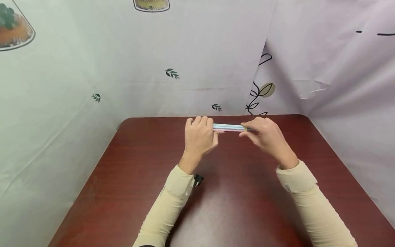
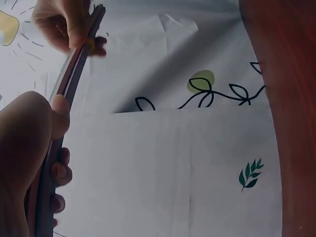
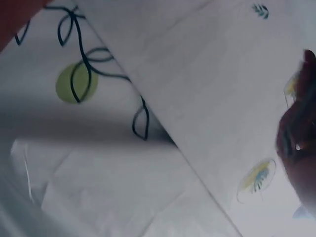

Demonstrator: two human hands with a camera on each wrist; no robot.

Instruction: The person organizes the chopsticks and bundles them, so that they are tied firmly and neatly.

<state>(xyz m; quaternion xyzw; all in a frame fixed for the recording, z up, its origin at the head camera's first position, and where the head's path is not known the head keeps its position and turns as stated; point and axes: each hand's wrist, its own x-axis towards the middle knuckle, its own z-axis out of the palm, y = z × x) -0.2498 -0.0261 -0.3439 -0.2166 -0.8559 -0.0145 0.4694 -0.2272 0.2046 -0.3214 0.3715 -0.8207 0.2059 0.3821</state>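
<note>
Over the far part of the table, both hands hold a slim bundle of pale blue and pinkish straws (image 1: 226, 127) roughly level. My left hand (image 1: 200, 135) grips its left part, fingers wrapped round it and thumb along the near side. With thumb and fingertips, my right hand (image 1: 266, 135) pinches the bundle near its right end, at a thin yellow band (image 1: 246, 129). In the left wrist view the bundle (image 2: 74, 74) runs up from the left palm to the right fingertips. A dark, blurred part of a hand (image 3: 298, 133) shows at the right wrist view's edge.
The reddish-brown table (image 1: 139, 164) has rounded far corners. White printed cloth (image 1: 200, 51) hangs close behind it and along both sides. A small black object (image 1: 198, 180) shows beside the left cuff.
</note>
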